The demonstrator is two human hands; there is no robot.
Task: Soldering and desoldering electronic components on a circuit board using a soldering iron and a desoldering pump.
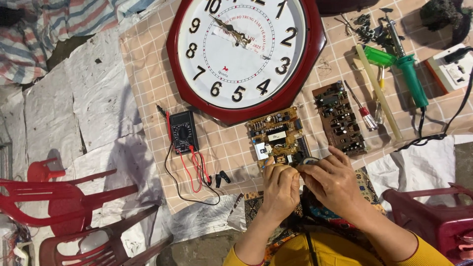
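A checked peach cloth covers the floor, smooth and flat, with crinkled white sheets to its left. At the far middle lies the largest thing, an octagonal wall clock with a glossy dark red frame and white face. Red plastic chairs stand at the near left. Right of the clock lie a green-handled soldering iron, a pale stick and a small screwdriver, then a brown circuit board crowded with parts. Left of centre sits a black multimeter with looping red and black leads. Near centre a yellowish circuit board lies flat, its near edge under the hands. The left hand is curled shut in a closed grip over something small I cannot make out; the right hand pinches a small dark ring-shaped part touching that board's near edge. The tiny part could slip from the fingertips, or stiff pressure might bend the board's fine components.
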